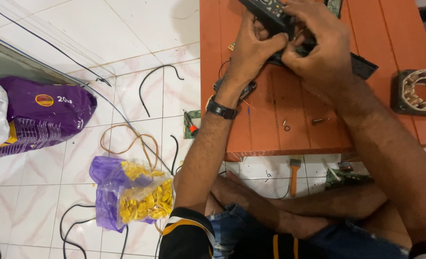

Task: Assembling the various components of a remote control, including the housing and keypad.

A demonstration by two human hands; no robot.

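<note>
The white tiled floor (78,43) fills everything to the left of the hands and runs on below them. Directly under both hands stands a low orange-red wooden table (270,120), its slatted top reaching down toward the person's crossed legs. Far down-left of the left hand lies a purple sack (45,115), and nearer the left elbow sits a clear and purple plastic bag of yellow chips (136,194). Well to the right of the right hand, at the table's edge, rests a motor stator (421,91) with copper windings.

The left hand (253,48) and the right hand (318,45) meet over the far part of the table, both closed tightly on a black remote control (270,17), fingers curled around its body and thumbs pressing in; the remote sits between the two palms, tilted, its button face partly showing at the top. A black wristwatch (221,109) circles the left wrist.

Below the right hand, on the floor past the table's edge, lies a small paintbrush (294,175) with an orange handle, and a green circuit board (347,175) beside it. Left of the left forearm, a red-handled screwdriver (191,125) rests on another small board. On the table below the hands lie a small metal ring (286,126) and a screw (320,120).
</note>
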